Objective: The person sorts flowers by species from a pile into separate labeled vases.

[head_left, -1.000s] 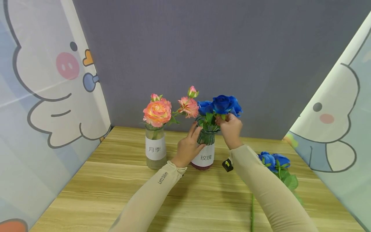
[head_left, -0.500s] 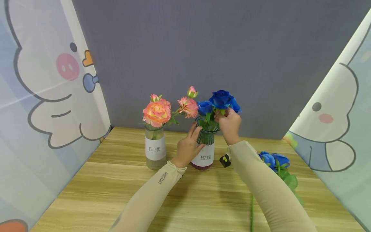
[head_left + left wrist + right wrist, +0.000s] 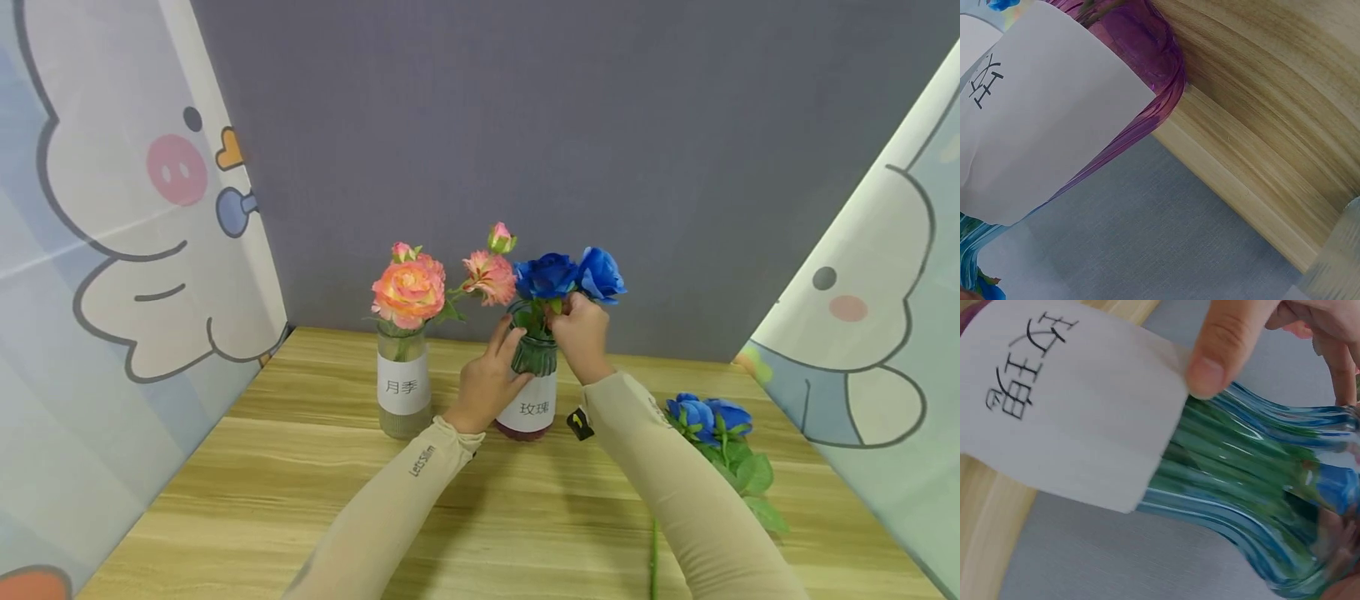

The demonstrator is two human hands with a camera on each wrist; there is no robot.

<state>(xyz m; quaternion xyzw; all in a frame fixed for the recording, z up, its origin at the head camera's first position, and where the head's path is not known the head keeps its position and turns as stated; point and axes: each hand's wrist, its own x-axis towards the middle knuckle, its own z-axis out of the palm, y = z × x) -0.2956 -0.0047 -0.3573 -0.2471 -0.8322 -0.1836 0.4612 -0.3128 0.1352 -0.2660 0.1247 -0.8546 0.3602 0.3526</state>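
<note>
A ribbed glass vase (image 3: 534,360), blue-green at the neck and purple at the base, carries a white paper label with black characters. My left hand (image 3: 482,382) holds it from the left; in the right wrist view the thumb (image 3: 1225,347) presses near the label's upper edge. Several blue roses stand in the vase. My right hand (image 3: 583,332) pinches a stem just below the blooms, above the rim. One dark blue rose (image 3: 546,276) leans left, and a brighter blue rose (image 3: 601,273) stands to its right. Which stem the fingers pinch is partly hidden.
A second labelled glass vase (image 3: 403,421) with pink-orange flowers (image 3: 409,290) stands to the left, one spray reaching toward the roses. More blue roses (image 3: 708,417) lie on the wooden table (image 3: 315,467) at right, partly behind the right sleeve. A grey panel (image 3: 480,125) closes the back.
My right hand has first lifted slightly, then moved left and down. The dark blue rose has shifted left and lower, and a brighter rose now shows apart at its right. My left hand keeps its place.
</note>
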